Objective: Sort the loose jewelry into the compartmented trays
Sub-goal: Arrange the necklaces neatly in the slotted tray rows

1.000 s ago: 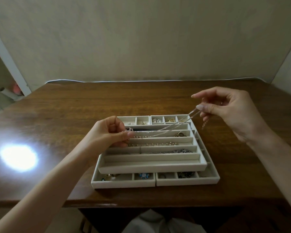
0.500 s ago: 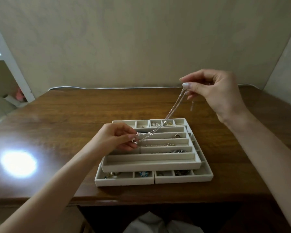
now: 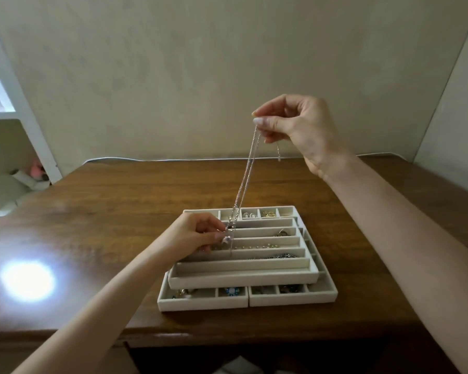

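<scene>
- Here, my right hand (image 3: 300, 130) is raised in the upper right of the frame; thumb and forefinger pinch the top of a thin silver necklace (image 3: 247, 171), with the other fingers curled behind
- A short loose end of the chain dangles just to the right of that pinch
- The doubled chain runs taut down and to the left, ending at my left hand (image 3: 192, 234) in the centre of the frame
- There my thumb and fingertips pinch the lower end, right beside a small pale pendant (image 3: 227, 239)
- My left hand is over the left end of the top tray (image 3: 241, 279), a pale tray of long slots; I cannot tell whether it touches the tray
- The top tray is stacked on the lower trays (image 3: 203, 303), which are divided into small squares
- In the long slots lie a pearl strand (image 3: 257, 247) and, one slot nearer to me, a dark chain (image 3: 278, 256)
- A blue piece (image 3: 231, 291) sits in a front square of the lower trays
- Everything rests on a brown wooden table (image 3: 119, 211), with a bright glare (image 3: 27, 279) at the lower left
</scene>
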Available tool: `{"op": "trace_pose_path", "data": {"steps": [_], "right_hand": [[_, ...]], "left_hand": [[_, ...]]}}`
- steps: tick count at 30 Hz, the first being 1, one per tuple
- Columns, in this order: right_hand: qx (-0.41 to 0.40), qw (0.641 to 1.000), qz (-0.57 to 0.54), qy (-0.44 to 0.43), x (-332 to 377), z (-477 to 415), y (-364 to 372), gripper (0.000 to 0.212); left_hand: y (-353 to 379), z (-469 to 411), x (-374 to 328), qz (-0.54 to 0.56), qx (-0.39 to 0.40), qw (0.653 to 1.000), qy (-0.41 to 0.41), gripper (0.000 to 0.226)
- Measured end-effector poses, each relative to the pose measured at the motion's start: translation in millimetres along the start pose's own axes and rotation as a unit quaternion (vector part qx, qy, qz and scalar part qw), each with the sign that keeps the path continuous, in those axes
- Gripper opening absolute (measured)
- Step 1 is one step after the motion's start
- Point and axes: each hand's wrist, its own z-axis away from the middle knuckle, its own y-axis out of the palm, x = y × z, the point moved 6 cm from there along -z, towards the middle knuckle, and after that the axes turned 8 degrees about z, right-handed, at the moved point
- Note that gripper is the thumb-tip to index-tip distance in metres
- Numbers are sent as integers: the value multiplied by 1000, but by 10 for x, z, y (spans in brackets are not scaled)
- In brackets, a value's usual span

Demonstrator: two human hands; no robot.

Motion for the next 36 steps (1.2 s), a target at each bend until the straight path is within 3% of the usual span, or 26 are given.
{"op": "trace_pose_path", "data": {"steps": [12,19,29,36], "right_hand": [[26,999,36,-16,167,-197,65,8],[15,999,50,-15,172,-223,12,8],[15,999,39,-22,248,-214,30,12],[38,999,-9,-17,238,-185,64,16]], "left_hand": [[7,-136,-188,-31,-55,995,74,8],[79,-186,-471,13,-92,987,131,9],[199,-147,-451,65,-56,987,138,29],[372,-112,-450,111,-31,980,161,29]]}}
